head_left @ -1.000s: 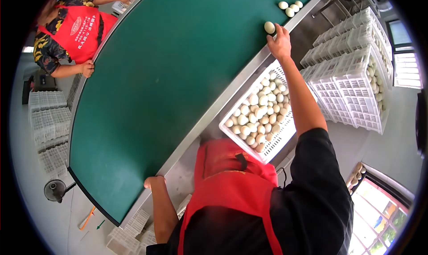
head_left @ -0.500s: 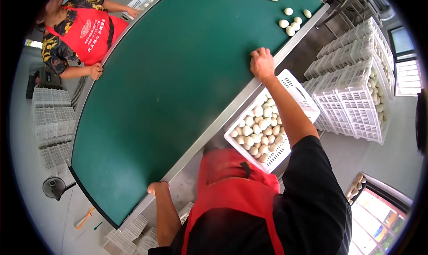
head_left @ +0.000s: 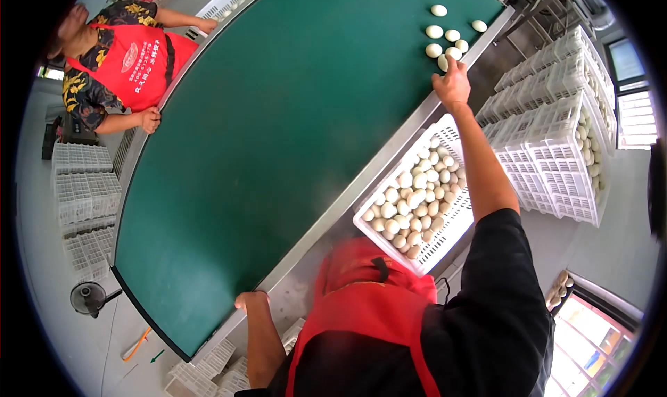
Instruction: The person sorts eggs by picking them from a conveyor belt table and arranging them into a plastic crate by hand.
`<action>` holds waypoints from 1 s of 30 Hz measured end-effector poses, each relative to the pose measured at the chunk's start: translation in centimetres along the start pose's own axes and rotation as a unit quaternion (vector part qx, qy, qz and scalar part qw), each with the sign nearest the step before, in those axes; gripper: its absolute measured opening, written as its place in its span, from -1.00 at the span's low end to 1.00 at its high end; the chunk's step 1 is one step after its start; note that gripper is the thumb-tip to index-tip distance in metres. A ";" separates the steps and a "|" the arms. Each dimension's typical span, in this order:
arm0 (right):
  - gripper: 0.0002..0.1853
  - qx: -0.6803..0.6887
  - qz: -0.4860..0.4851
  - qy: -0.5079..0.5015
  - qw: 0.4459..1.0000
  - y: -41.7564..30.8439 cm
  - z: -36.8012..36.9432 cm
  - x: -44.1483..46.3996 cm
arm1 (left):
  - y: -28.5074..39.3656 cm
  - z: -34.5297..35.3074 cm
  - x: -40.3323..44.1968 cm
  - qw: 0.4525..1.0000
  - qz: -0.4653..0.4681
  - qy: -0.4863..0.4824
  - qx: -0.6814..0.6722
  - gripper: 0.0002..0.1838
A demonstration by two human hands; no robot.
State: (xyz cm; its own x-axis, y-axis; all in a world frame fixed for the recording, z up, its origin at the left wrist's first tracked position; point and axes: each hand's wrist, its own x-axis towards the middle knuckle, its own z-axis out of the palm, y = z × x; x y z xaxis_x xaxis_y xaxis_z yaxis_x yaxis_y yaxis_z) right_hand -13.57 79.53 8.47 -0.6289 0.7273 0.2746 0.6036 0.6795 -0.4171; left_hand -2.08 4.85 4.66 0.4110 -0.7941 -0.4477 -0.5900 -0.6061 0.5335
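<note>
My right hand (head_left: 451, 86) is at the near rail of a green belt (head_left: 278, 140), its thumb and fingers apart around the near side of an egg (head_left: 444, 63). The fingers touch or almost touch that egg; I cannot tell which. Several more pale eggs (head_left: 434, 31) lie loosely grouped just beyond it. My left hand (head_left: 251, 300) grips the metal rail (head_left: 306, 241) at the lower end of the belt, its fingers partly hidden. Below the rail, under my right forearm, a white perforated crate (head_left: 455, 234) holds many eggs (head_left: 420, 195).
Stacked white crates (head_left: 549, 147) with eggs stand at the right. Across the belt, a person in a red apron (head_left: 146, 63) rests a hand on the far rail. More crates (head_left: 87, 202) are stacked at the left. A pale-framed window (head_left: 590, 348) is at lower right.
My right hand has moved up and right along the rail to the eggs. The eggs on the belt have shifted a little toward me. My left hand stays on the rail.
</note>
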 end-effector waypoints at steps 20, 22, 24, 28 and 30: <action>-0.40 -0.131 0.072 -0.256 0.955 -6.9 3.0 4.3 | -0.3 -0.3 -1.7 0.999 0.044 -0.006 0.023 -0.31; -0.40 -0.122 0.023 -0.258 0.958 -6.5 2.6 3.2 | -0.5 -0.7 -2.2 0.998 0.054 -0.008 0.018 -0.31; -0.40 -0.110 -0.058 -0.269 0.955 -6.2 1.6 1.8 | -0.4 -0.5 -1.5 0.999 0.049 -0.009 0.022 -0.32; -0.38 -0.152 -0.179 -0.268 0.934 -6.1 0.7 -0.8 | -0.6 -0.1 -0.5 0.998 0.048 -0.017 0.026 -0.34; -0.36 -0.106 -0.134 -0.274 0.946 -6.3 0.3 -1.8 | -0.5 0.0 -0.3 0.998 0.050 -0.022 0.025 -0.35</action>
State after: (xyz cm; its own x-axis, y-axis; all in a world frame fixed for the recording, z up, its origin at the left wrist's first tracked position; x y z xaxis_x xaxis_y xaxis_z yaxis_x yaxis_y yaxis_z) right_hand -16.37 73.91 10.30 -0.8981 0.4056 -0.1697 0.4342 0.8792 -0.1961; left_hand -1.93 5.40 4.48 0.3179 -0.8466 -0.4268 -0.6608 -0.5207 0.5407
